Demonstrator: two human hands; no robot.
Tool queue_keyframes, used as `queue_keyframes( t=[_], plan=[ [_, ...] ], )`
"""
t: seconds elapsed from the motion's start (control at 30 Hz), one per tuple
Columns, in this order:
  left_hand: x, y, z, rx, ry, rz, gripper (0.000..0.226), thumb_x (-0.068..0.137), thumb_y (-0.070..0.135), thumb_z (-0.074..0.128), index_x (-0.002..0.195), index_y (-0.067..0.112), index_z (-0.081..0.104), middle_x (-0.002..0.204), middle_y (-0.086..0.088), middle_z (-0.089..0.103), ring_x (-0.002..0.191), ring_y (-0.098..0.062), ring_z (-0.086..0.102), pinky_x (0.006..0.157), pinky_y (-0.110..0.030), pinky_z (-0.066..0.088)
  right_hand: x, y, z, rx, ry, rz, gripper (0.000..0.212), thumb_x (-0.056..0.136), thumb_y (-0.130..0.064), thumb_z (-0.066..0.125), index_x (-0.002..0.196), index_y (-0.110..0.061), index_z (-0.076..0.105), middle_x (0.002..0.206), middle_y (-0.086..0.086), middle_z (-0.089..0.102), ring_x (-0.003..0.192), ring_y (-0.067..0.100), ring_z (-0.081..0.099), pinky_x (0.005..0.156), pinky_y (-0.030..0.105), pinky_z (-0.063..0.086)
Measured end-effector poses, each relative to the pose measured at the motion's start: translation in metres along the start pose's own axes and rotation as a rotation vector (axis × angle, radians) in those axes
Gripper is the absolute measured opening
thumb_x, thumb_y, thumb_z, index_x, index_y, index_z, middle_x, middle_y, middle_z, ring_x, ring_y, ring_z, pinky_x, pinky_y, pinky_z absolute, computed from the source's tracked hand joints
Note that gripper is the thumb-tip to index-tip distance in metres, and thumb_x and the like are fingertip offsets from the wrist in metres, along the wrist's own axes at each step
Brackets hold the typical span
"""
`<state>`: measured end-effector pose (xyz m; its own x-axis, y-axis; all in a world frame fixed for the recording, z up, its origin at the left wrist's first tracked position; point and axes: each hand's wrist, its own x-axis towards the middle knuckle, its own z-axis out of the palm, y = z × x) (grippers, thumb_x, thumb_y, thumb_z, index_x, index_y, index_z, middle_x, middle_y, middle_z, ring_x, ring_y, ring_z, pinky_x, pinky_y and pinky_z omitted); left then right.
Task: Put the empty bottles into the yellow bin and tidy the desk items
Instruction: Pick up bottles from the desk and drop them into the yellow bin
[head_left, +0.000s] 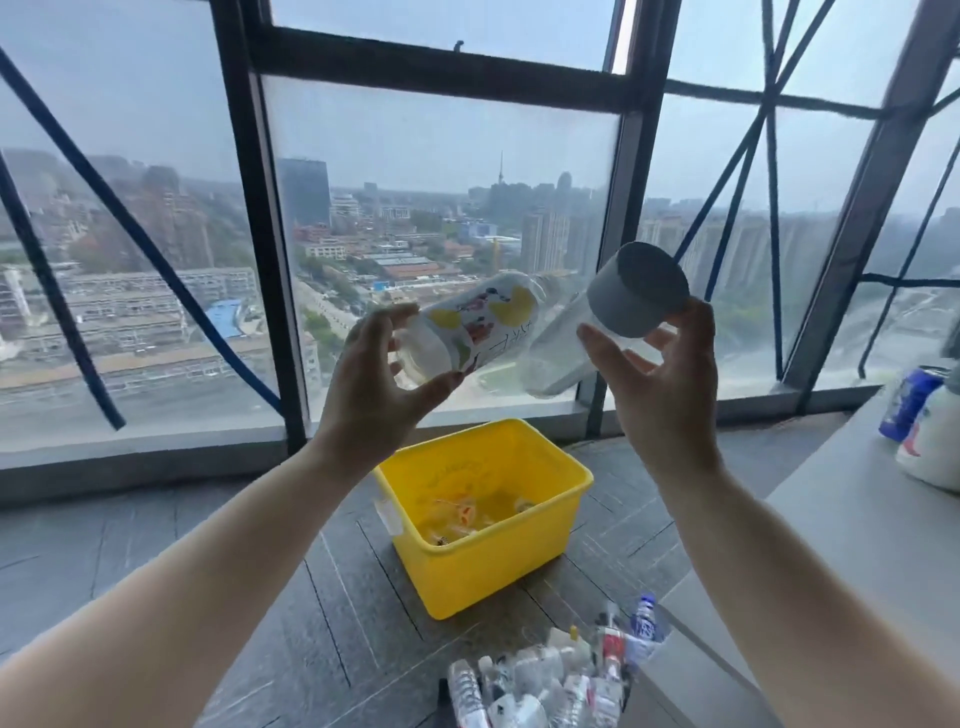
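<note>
Above yellow bin (483, 566): left hand (369, 395) fingers curl round printed bottle (483, 322) base; right hand (665, 395) fingers loosely hold grey-capped clear bottle (634, 293). Lower both over centre, then release.

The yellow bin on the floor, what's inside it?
A few clear bottles lie at the bottom of the yellow bin, some with orange on them. The near wall hides part of its floor, so more could be there.

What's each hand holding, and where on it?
Left hand grips the labelled bottle by its base end; right hand grips the clear jar just below its grey lid.
</note>
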<state>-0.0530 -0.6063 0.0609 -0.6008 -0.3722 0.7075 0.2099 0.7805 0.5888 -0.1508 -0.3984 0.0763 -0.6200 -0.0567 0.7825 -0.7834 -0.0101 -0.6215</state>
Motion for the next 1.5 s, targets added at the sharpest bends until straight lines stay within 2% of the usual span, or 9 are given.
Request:
queue_keyframes(
  t=[0.1, 0.3, 0.47, 0.6, 0.67, 0.73, 0.77, 1.03, 1.5],
  plan=[
    [0.02, -0.016, -0.003, 0.016, 0.033, -0.012, 0.075, 0.071, 0.027, 0.08, 0.134, 0.012, 0.042, 0.136, -0.01, 0.044, 0.116, -0.013, 0.046, 0.088, -0.023, 0.047, 0.016, 0.015, 0.023, 0.015, 0.009, -0.044, 0.063, 0.077, -0.028, 0.076, 0.125, -0.014, 0.038, 0.123, -0.008, 0.045, 0.105, -0.013, 0.049, 0.082, 0.005, 0.047],
    [0.066, -0.045, 0.011, 0.054, 0.052, 0.001, 0.075, 0.071, 0.028, 0.08, 0.134, 0.013, 0.041, 0.135, -0.009, 0.045, 0.117, -0.013, 0.047, 0.084, -0.015, 0.045, 0.054, 0.046, 0.053, 0.018, 0.028, -0.107, 0.073, 0.073, -0.046, 0.07, 0.128, -0.01, 0.039, 0.132, 0.005, 0.047, 0.113, 0.004, 0.053, 0.083, 0.008, 0.048],
    [0.111, -0.063, 0.041, 0.027, 0.055, 0.025, 0.073, 0.072, 0.025, 0.081, 0.133, 0.014, 0.042, 0.135, -0.009, 0.045, 0.117, -0.011, 0.045, 0.08, -0.007, 0.042, 0.088, 0.084, 0.07, 0.0, 0.04, -0.141, 0.075, 0.075, -0.045, 0.07, 0.131, -0.008, 0.037, 0.134, 0.008, 0.048, 0.116, 0.007, 0.053, 0.084, 0.006, 0.046],
    [0.155, -0.097, 0.082, 0.093, 0.044, 0.035, 0.074, 0.076, 0.03, 0.077, 0.137, 0.014, 0.039, 0.139, -0.01, 0.043, 0.123, -0.022, 0.046, 0.094, -0.031, 0.048, 0.114, 0.147, 0.099, -0.039, -0.001, -0.107, 0.075, 0.078, -0.041, 0.071, 0.133, -0.006, 0.033, 0.136, 0.011, 0.045, 0.121, 0.011, 0.05, 0.09, 0.008, 0.044],
    [0.173, -0.126, 0.104, 0.413, -0.124, -0.11, 0.087, 0.082, 0.039, 0.069, 0.15, 0.019, 0.018, 0.157, -0.009, 0.016, 0.141, -0.03, 0.026, 0.111, -0.046, 0.028, 0.119, 0.196, 0.115, -0.151, -0.194, 0.081, 0.079, 0.083, -0.039, 0.068, 0.14, -0.006, 0.023, 0.145, 0.013, 0.033, 0.131, 0.021, 0.042, 0.101, 0.019, 0.038],
    [0.177, -0.154, 0.119, 0.691, -0.408, -0.367, 0.098, 0.084, 0.049, 0.062, 0.151, 0.03, -0.007, 0.157, -0.002, -0.023, 0.146, -0.033, -0.002, 0.117, -0.055, 0.007, 0.108, 0.242, 0.125, -0.386, -0.495, 0.493, 0.091, 0.089, -0.04, 0.06, 0.149, -0.008, 0.0, 0.157, 0.012, 0.007, 0.141, 0.032, 0.025, 0.11, 0.035, 0.029],
    [0.175, -0.164, 0.123, 0.716, -0.504, -0.441, 0.099, 0.084, 0.052, 0.061, 0.15, 0.031, -0.01, 0.154, -0.002, -0.03, 0.146, -0.033, -0.006, 0.116, -0.057, 0.005, 0.1, 0.258, 0.125, -0.484, -0.574, 0.632, 0.094, 0.09, -0.042, 0.058, 0.15, -0.011, -0.008, 0.158, 0.011, -0.003, 0.142, 0.035, 0.02, 0.111, 0.041, 0.027],
    [0.133, -0.172, 0.126, 0.629, -0.557, -0.358, 0.091, 0.085, 0.052, 0.058, 0.152, 0.027, 0.001, 0.16, -0.005, -0.003, 0.147, -0.022, 0.0, 0.117, -0.052, 0.01, 0.072, 0.268, 0.086, -0.575, -0.538, 0.614, 0.076, 0.087, -0.042, 0.063, 0.145, -0.015, 0.021, 0.151, 0.011, 0.029, 0.132, 0.035, 0.037, 0.104, 0.05, 0.04],
    [0.039, 0.0, 0.094, 0.252, -0.572, -0.115, 0.074, 0.088, 0.04, 0.061, 0.149, 0.019, 0.025, 0.155, -0.001, 0.025, 0.142, -0.017, 0.023, 0.111, -0.031, 0.023, 0.02, 0.132, -0.044, -0.625, -0.534, 0.501, 0.062, 0.087, -0.037, 0.062, 0.138, -0.011, 0.037, 0.141, 0.01, 0.042, 0.129, 0.027, 0.04, 0.104, 0.04, 0.037]
  ],
)
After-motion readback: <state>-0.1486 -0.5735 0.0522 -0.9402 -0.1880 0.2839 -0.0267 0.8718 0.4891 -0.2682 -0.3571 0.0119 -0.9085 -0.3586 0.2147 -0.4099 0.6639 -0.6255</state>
